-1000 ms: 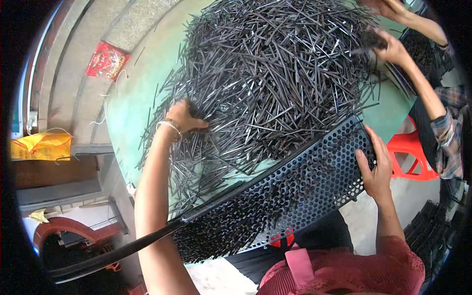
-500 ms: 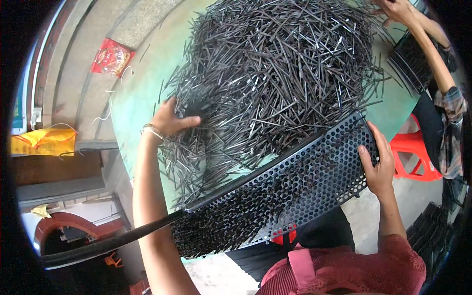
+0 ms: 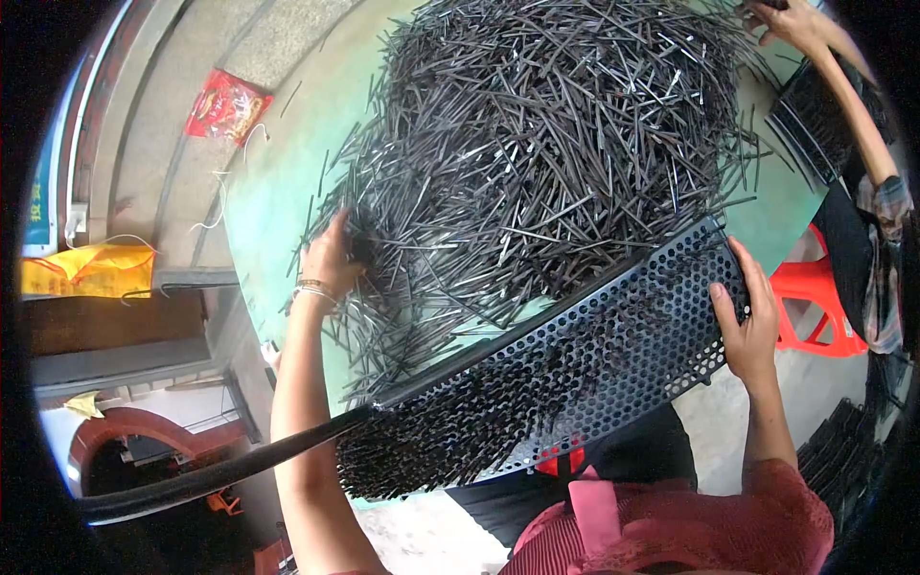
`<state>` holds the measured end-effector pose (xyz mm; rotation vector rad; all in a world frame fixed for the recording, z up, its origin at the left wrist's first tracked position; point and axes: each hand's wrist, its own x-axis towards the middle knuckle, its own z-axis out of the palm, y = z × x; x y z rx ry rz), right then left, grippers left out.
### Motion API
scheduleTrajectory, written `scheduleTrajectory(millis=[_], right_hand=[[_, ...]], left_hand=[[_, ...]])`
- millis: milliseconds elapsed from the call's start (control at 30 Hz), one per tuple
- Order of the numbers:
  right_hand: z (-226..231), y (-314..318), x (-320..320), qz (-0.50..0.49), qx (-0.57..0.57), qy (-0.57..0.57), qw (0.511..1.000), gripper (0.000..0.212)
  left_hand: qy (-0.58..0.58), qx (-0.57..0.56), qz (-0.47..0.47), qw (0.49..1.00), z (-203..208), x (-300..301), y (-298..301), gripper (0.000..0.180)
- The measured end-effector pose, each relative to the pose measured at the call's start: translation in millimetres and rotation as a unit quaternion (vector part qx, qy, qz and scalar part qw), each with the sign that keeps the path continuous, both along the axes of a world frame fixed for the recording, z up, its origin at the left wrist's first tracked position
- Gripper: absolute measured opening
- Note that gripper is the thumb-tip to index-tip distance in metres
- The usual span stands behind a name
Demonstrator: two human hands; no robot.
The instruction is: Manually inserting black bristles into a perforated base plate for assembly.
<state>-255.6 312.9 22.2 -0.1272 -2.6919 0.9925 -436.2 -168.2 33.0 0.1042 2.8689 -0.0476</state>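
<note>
A large heap of thin dark sticks point(image 3: 537, 144) covers much of the green tabletop point(image 3: 259, 201). My left hand point(image 3: 331, 261) lies at the heap's left edge among loose sticks, fingers stretched and thumb apart. A dark patch beside its fingers is too unclear to name. In front of the heap, a long black perforated tray point(image 3: 661, 331) slants up to the right. Many short dark sticks stand in the holes of its left and middle part; fewer are toward the right end. My right hand point(image 3: 752, 321) grips that right end, thumb over its face and fingers along the edge.
Another person's hand point(image 3: 781, 24) is at the far right, near a second dark tray point(image 3: 815, 120). A red plastic stool point(image 3: 815, 302) stands below. At the left are a red packet point(image 3: 225, 105) and a yellow bag point(image 3: 91, 270). A black bar point(image 3: 230, 468) extends left from the tray.
My left hand has moved slightly down along the heap's left edge, its thumb less outstretched. My right hand keeps its grip on the tray. The whole view has shifted slightly.
</note>
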Motion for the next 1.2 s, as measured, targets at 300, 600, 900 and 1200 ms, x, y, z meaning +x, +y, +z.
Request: scheduleTrajectory(millis=[300,600,900,1200], right_hand=[[0.3,1.7,0.5,-0.007,0.001,-0.005,1.0,0.047],[-1.4,1.0,-0.9,0.001,0.002,0.005,1.0,0.047],[0.3,1.3,-0.2,0.001,0.002,0.012,1.0,0.047],[2.5,-0.1,1.0,0.001,-0.011,0.009,1.0,0.046]], left_hand=[[0.056,0.124,-0.041,0.99,33.0,-2.9,43.6,0.1],[-0.042,0.033,-0.048,0.997,-13.3,-22.4,37.6,0.117],[0.002,0.039,-0.023,0.999,-39.5,-38.5,21.7,0.09],[0.11,0.097,-0.07,0.987,-40.5,-33.9,36.3,0.073]])
